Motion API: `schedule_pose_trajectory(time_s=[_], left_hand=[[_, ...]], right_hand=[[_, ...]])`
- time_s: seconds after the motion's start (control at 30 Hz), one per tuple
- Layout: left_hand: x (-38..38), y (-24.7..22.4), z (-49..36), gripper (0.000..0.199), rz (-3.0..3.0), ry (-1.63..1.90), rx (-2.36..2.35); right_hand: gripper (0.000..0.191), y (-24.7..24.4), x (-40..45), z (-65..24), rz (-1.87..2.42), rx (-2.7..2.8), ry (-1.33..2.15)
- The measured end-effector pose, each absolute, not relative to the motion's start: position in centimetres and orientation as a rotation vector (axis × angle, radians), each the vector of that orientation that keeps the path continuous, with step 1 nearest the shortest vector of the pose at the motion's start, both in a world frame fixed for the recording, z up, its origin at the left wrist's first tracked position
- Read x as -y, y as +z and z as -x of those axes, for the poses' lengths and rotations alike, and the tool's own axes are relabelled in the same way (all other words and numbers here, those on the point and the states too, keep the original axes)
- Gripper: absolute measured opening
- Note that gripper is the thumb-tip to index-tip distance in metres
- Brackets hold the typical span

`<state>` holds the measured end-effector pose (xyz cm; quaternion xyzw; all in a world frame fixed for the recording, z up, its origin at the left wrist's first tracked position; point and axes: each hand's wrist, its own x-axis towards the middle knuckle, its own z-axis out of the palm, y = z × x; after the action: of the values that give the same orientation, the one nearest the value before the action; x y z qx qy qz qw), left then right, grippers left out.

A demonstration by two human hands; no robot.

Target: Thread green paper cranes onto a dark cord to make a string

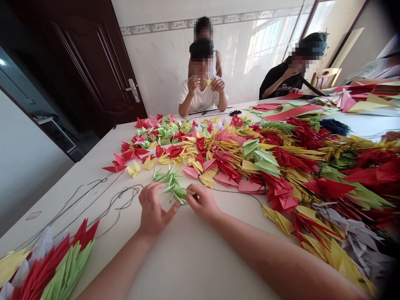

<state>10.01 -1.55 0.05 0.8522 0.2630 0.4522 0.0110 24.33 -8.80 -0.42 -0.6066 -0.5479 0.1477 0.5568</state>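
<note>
Across the table (175,262) I'm viewing remotely, my left hand (153,212) spreads loosely; my right hand (203,203) pinches the five-o'clock end of the green cranes (171,180) between them, their row slanting from eleven to five, upper tips toward twelve.

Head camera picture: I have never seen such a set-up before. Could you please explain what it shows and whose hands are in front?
There is no machine here. One camera, worn on a person's head, looks forward and down. The wearer's left hand is spread beside green folded-paper pieces; the right hand has its fingers drawn together at their edge, but what lies between them is too small to tell. On the white table are also a large multicoloured folded-paper pile, a dark cord bundle and, at lower left, a folded-paper bunch. Opposite, a person in a white top holds a yellow paper piece.
</note>
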Motion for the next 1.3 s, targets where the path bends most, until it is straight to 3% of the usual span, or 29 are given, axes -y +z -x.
schedule_pose_trajectory(time_s=[0.1,0.27,0.57,0.87,1.03,1.3], left_hand=[[2.2,0.3,-10.0,0.05,-2.674,1.223,-0.701],[1.8,0.4,-9.8,0.026,-2.364,0.975,-0.636],[1.7,0.3,-9.9,0.028,-2.024,0.848,-0.745],[1.8,0.6,-10.1,0.024,-1.933,0.874,-0.681],[1.7,1.0,-10.1,0.026,-1.939,0.713,-0.672],[1.7,1.1,-10.0,0.023,-1.913,0.77,-0.69]], right_hand=[[0.02,-0.3,9.2,-23.6,1.474,1.467,0.236],[0.022,-0.3,9.2,-24.0,1.503,1.49,0.197],[0.027,-0.2,8.7,-24.3,1.26,1.144,0.659],[0.032,-0.2,8.4,-24.5,1.131,1.28,0.949],[0.033,0.1,8.5,-24.3,1.043,1.213,0.997],[0.031,0.3,8.5,-24.4,1.099,1.186,1.1]])
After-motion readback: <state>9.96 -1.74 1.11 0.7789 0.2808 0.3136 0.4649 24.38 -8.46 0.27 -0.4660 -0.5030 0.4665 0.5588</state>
